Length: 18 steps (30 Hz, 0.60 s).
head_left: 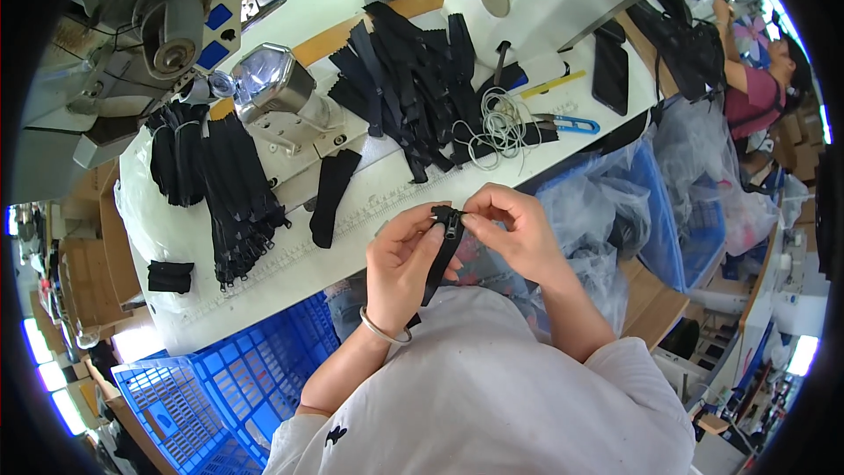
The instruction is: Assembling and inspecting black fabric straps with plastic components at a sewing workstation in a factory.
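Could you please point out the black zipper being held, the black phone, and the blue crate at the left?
Black zipper (439, 270), head view: on its hanging tape.
Black phone (610, 77), head view: on its flat face.
Blue crate (206, 385), head view: on its slatted wall.

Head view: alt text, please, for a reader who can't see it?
The person's bare left hand and right hand hold a black fabric zipper. Beyond, a white worktable bears heaped black zippers, tangled pale cord and blue-handled snips; a blue plastic crate stands lower left.
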### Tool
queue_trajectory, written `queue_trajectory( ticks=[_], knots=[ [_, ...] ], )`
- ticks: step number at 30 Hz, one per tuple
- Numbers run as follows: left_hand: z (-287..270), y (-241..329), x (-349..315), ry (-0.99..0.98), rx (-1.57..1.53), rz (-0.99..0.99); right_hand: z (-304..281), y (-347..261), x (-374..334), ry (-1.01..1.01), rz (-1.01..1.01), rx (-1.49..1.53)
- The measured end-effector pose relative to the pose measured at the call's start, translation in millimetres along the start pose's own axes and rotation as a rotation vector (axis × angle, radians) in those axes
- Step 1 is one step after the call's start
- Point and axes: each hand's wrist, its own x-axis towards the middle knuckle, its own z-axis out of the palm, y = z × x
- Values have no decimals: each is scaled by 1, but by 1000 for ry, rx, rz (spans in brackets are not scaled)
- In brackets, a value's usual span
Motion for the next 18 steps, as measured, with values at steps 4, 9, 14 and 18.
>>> queue_trajectory(
  ticks=[4,9,14,18],
  knots=[
    [2,2,1,6,17,5,2,2,1,46,-56,26],
    [-2,-3,0,-10,30,90,2,1,3,-41,-140,-56],
    [-3,-6,0,-8,4,73,2,-6,-1,-41,-111,-124],
    [-3,-5,-1,43,-71,9,10,-9,-1,-5,-173,-144]
  ],
)
